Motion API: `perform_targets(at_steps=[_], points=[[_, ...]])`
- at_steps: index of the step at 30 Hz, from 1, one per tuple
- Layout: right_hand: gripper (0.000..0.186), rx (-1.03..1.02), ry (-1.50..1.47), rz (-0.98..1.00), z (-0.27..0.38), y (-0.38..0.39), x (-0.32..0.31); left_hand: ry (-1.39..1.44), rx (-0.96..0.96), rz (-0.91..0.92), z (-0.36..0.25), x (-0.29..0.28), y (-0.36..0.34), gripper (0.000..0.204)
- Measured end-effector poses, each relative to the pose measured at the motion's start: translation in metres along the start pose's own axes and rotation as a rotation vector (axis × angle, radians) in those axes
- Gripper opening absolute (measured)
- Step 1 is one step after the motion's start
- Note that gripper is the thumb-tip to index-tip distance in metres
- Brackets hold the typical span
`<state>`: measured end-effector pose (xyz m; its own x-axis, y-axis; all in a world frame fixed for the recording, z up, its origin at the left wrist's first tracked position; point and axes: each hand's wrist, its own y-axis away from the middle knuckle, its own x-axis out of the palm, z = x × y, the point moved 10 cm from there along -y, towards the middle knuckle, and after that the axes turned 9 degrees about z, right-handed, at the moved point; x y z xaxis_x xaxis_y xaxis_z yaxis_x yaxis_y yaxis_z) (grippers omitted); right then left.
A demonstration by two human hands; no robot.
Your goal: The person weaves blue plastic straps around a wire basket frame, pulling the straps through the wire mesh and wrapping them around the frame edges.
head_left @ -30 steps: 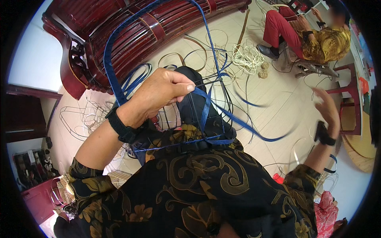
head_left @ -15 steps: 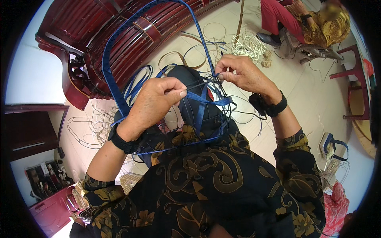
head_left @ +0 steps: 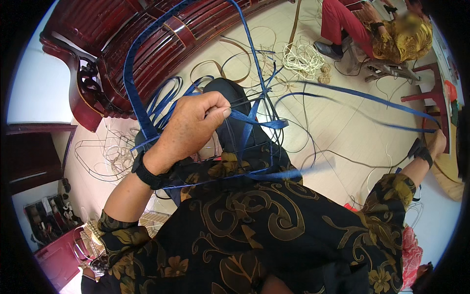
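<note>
A wire frame wrapped in blue strip [head_left: 130,81] rises in a tall loop from my lap, its lower part lying across my thighs. My left hand [head_left: 191,122] is closed, thumb against fingers, pinching a blue strip [head_left: 240,116] and dark cords that run to a knotted bunch [head_left: 264,93] on the loop's right side. Far out to the right, my right hand [head_left: 437,142] is closed around a long blue strip [head_left: 362,89] that stretches back toward the bunch. The right fingers are partly hidden. Another strip end [head_left: 303,171] is blurred by motion near my lap.
A dark red wooden bench [head_left: 110,63] stands ahead on the left. Pale cord [head_left: 302,61] lies heaped on the tiled floor near a seated person [head_left: 401,36]. Bare wire frames [head_left: 100,154] lie at left; a red stool [head_left: 435,93] stands at right.
My right hand has swung from the bunch far to the right, drawing a blue strip out with it. My left hand keeps its pinch in nearly the same place.
</note>
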<state>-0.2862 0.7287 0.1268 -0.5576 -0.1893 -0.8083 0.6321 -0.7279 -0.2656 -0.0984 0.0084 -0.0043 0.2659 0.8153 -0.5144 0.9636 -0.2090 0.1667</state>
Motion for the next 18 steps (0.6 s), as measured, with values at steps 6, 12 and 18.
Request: perform_targets(at_steps=[6, 12, 18], points=[[0.046, -1.018, -0.343, 0.696, 0.184, 0.225, 0.130, 0.052, -0.045, 0.019, 0.003, 0.006, -0.003, 0.014], [0.055, -1.753, -0.580, 1.233, 0.269, 0.502, 0.164, 0.114, -0.080, 0.035, 0.008, 0.004, -0.003, 0.012], [0.028, -1.695, -0.502, 1.308, 0.267, 0.509, 0.178, 0.110, -0.050, -0.003, 0.008, 0.001, -0.001, 0.013]])
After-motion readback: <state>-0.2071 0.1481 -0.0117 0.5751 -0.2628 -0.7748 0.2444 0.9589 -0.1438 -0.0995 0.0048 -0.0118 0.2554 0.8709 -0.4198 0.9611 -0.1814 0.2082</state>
